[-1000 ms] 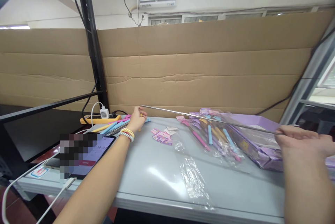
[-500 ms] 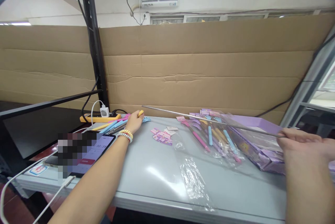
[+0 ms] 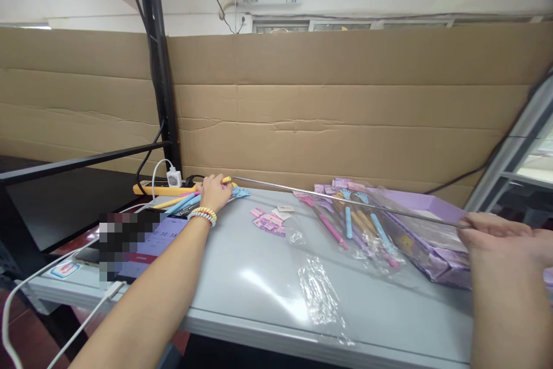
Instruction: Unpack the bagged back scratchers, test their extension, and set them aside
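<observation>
One metal rod (image 3: 345,198) extends leftward from the right hand's grip (image 3: 501,234).

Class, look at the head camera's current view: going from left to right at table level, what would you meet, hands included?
Sticker → lit screen → left hand → pink cards → bagged sticks → purple box → right hand.
</observation>
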Available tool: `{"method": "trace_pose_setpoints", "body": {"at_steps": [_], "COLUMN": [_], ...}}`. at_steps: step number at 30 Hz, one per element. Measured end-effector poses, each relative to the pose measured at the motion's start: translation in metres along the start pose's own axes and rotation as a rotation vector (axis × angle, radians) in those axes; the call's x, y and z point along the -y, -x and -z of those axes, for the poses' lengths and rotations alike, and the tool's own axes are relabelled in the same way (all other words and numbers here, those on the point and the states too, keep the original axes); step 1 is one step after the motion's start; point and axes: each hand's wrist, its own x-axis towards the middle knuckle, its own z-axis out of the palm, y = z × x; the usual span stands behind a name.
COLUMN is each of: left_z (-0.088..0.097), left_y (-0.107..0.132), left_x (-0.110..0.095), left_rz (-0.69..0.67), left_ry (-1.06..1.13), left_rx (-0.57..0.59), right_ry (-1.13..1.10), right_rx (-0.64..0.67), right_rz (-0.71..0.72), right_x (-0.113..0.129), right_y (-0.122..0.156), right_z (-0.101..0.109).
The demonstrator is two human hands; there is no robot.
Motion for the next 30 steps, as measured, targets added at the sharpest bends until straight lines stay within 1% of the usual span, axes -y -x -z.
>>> {"method": "trace_pose_setpoints", "body": {"at_steps": [4,6,11,13,21,23,27,30], "left_z": [-0.002,-0.002,-0.002,-0.002,0.001,0.001,0.001,0.003], "left_y": [0.001,0.001,0.001,0.001,-0.002,-0.002,-0.002,0.0], "left_x": [0.0,0.0,0.001,0.001,0.008,0.01,0.007,-0.001], "left_rz": [-0.003,-0.001,-0.023,-0.043,-0.121,-0.155,-0.243,-0.291], "left_ry": [-0.014,-0.025,-0.041,-0.057,-0.126,-0.125,-0.137,-0.147], "left_rx": [0.017,0.021,0.02,0.015,-0.002,0.016,0.094,0.134], "right_ry": [-0.022,0.005,0.092,0.11,0.121,0.123,0.141,0.187], "right_rx": [0.018,0.029,0.082,0.086,0.142,0.123,0.092,0.149], "right_rz": [-0.007,-0.017,0.045,0.049,-0.004,-0.015,-0.011,-0.01], "right_x": [0.0,0.0,-0.002,-0.002,0.001,0.001,-0.003,-0.008], "right_y": [-0.003,-0.004,-0.005,-0.006,-0.008,-0.008,-0.004,0.0], "right_z": [0.001,0.002,0.003,0.004,0.005,0.004,0.002,0.003]}}
